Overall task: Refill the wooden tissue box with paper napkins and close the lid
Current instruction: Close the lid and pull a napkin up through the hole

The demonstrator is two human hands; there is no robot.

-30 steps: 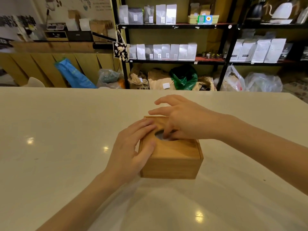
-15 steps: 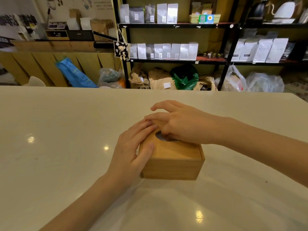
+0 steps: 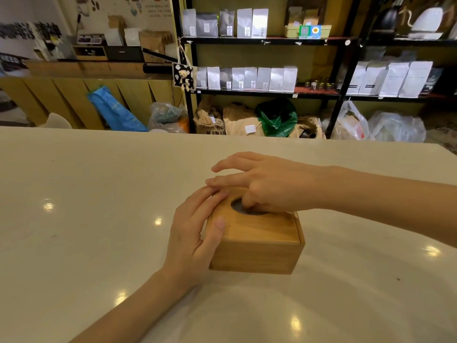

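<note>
A square wooden tissue box (image 3: 257, 253) stands on the white table (image 3: 86, 219), its lid (image 3: 262, 226) flat on top with an oval hole (image 3: 241, 207) in it. My left hand (image 3: 195, 233) presses against the box's left side, thumb on the lid's left edge, fingers along the far-left corner. My right hand (image 3: 267, 185) rests over the lid from the right; a finger dips into the hole, the other fingers spread above. No napkins show; the inside looks grey and dark.
Behind the table stand black shelves (image 3: 267, 92) with white and grey pouches, and sacks and plastic bags on the floor. A wooden counter (image 3: 74, 70) runs along the back left. Ceiling lights glint on the tabletop.
The lid's hole is more exposed now. My right hand has shifted slightly back and up, and my left thumb has slid onto the lid's left edge. The box stays put.
</note>
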